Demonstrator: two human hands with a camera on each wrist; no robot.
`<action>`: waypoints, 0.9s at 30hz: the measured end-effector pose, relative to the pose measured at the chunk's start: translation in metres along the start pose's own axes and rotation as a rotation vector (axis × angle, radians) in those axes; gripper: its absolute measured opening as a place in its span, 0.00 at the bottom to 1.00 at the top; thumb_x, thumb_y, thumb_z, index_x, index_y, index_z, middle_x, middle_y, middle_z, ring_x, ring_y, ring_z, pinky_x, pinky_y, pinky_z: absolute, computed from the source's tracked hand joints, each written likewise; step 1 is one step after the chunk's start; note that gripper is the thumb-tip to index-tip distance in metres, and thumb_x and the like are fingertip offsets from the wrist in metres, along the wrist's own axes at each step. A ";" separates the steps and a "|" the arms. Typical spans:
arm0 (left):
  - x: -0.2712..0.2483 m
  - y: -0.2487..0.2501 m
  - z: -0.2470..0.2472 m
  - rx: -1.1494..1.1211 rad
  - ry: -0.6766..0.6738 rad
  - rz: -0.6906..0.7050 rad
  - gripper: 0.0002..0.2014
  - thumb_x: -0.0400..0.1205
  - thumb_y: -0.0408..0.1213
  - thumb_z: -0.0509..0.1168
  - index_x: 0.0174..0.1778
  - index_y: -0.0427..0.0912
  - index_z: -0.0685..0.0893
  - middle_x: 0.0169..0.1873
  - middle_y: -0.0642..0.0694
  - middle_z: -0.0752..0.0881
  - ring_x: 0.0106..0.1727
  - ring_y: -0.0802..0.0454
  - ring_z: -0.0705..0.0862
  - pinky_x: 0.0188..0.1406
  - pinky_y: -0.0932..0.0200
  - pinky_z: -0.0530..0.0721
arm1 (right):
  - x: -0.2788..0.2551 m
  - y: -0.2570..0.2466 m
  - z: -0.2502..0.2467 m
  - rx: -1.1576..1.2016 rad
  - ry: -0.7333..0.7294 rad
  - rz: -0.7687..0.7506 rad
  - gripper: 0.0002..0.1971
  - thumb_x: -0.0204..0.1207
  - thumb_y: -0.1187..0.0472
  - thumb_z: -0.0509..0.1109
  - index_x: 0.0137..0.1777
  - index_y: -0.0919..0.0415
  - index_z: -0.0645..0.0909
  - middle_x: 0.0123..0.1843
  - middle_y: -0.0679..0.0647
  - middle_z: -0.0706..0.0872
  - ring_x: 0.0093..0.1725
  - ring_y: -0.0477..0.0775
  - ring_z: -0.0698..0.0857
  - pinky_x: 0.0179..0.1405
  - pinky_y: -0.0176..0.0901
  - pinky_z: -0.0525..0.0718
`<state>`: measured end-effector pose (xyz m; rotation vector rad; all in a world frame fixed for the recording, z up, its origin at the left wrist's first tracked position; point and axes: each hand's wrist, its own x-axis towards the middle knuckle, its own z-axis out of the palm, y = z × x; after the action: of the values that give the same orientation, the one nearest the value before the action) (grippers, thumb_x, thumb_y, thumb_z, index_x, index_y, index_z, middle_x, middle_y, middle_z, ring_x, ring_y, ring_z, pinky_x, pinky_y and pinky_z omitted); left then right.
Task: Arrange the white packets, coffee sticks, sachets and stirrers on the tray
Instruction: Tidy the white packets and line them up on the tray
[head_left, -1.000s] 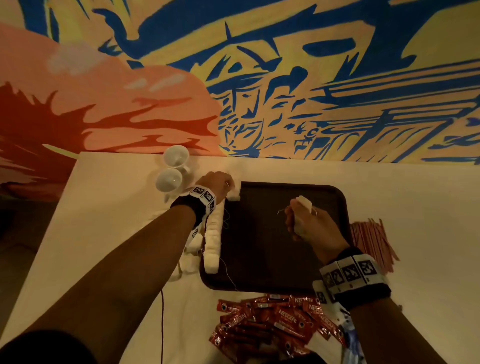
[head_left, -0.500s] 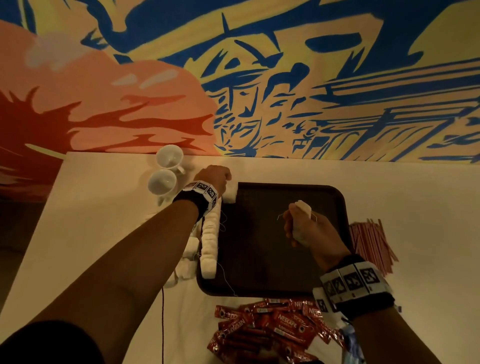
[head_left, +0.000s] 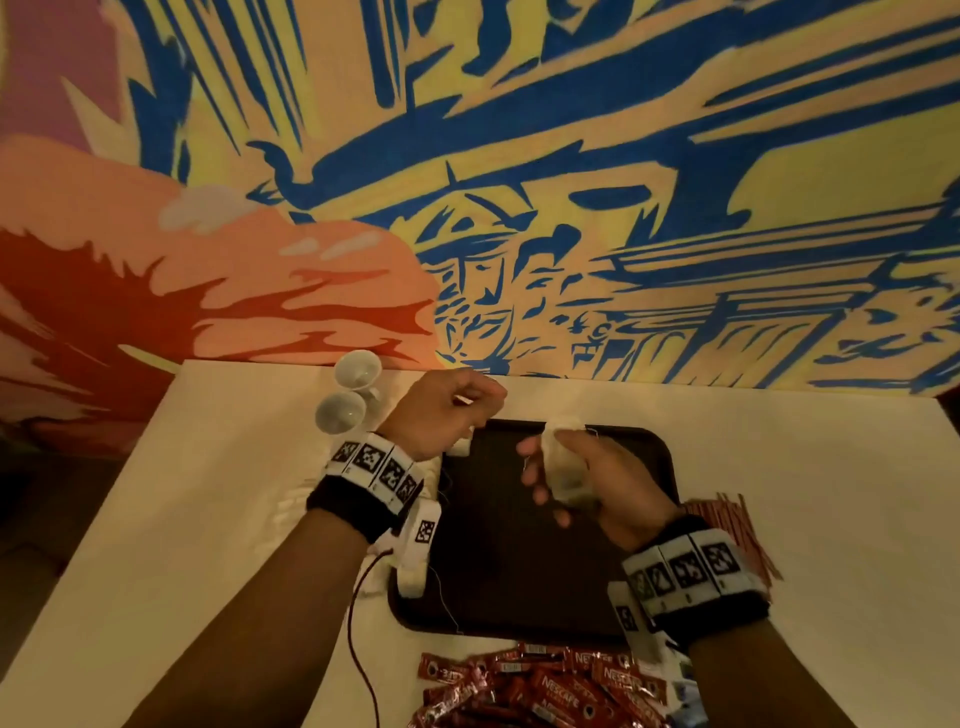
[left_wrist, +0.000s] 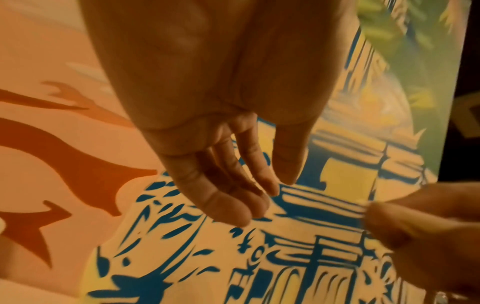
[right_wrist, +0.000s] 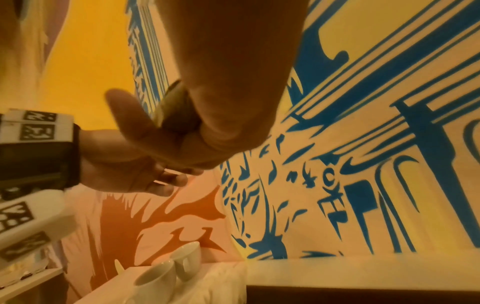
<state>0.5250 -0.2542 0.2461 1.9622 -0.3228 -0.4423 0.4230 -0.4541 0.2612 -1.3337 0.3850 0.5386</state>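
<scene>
A dark brown tray (head_left: 519, 561) lies on the pale table. My right hand (head_left: 550, 483) hovers over its far half and grips a small stack of white packets (head_left: 561, 436); in the right wrist view the stack (right_wrist: 176, 117) sits dark between thumb and palm. My left hand (head_left: 467, 405) hangs above the tray's far-left corner, fingers (left_wrist: 259, 195) relaxed and empty. A row of white packets (head_left: 415, 577) runs along the tray's left edge, mostly hidden by my left wrist. Red coffee sticks (head_left: 545, 691) are heaped in front of the tray. Red stirrers (head_left: 737, 530) lie to its right.
Two white cups (head_left: 348, 395) stand at the table's far edge, left of the tray, also low in the right wrist view as cups (right_wrist: 168, 269). A painted wall rises directly behind the table. A thin cable (head_left: 358, 623) trails from my left wrist.
My left hand has lifted off the packet row at the tray's far-left corner and moved right, toward my right hand. My right hand has moved slightly farther away, still holding its packets.
</scene>
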 end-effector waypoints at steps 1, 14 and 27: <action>-0.011 0.010 0.001 -0.041 -0.022 0.010 0.07 0.84 0.37 0.71 0.55 0.41 0.90 0.47 0.45 0.91 0.40 0.53 0.88 0.37 0.59 0.87 | -0.005 -0.003 0.001 -0.015 -0.003 -0.023 0.22 0.92 0.50 0.55 0.64 0.63 0.86 0.48 0.62 0.91 0.41 0.56 0.88 0.27 0.45 0.82; -0.096 0.061 0.032 -0.193 0.112 0.066 0.07 0.81 0.37 0.74 0.51 0.38 0.89 0.44 0.40 0.89 0.41 0.50 0.87 0.42 0.50 0.89 | -0.055 -0.013 0.016 -0.103 0.038 -0.262 0.16 0.84 0.47 0.70 0.58 0.58 0.89 0.48 0.58 0.94 0.41 0.54 0.88 0.28 0.43 0.83; -0.142 0.093 0.023 -0.082 0.124 0.151 0.08 0.81 0.33 0.73 0.55 0.37 0.91 0.40 0.36 0.90 0.34 0.53 0.86 0.33 0.60 0.85 | -0.089 -0.012 0.007 -0.408 -0.032 -0.370 0.12 0.75 0.60 0.82 0.50 0.69 0.89 0.37 0.63 0.88 0.35 0.52 0.84 0.28 0.40 0.81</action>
<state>0.3852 -0.2522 0.3448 1.8606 -0.3649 -0.2311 0.3568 -0.4619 0.3221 -1.7390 -0.0073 0.3351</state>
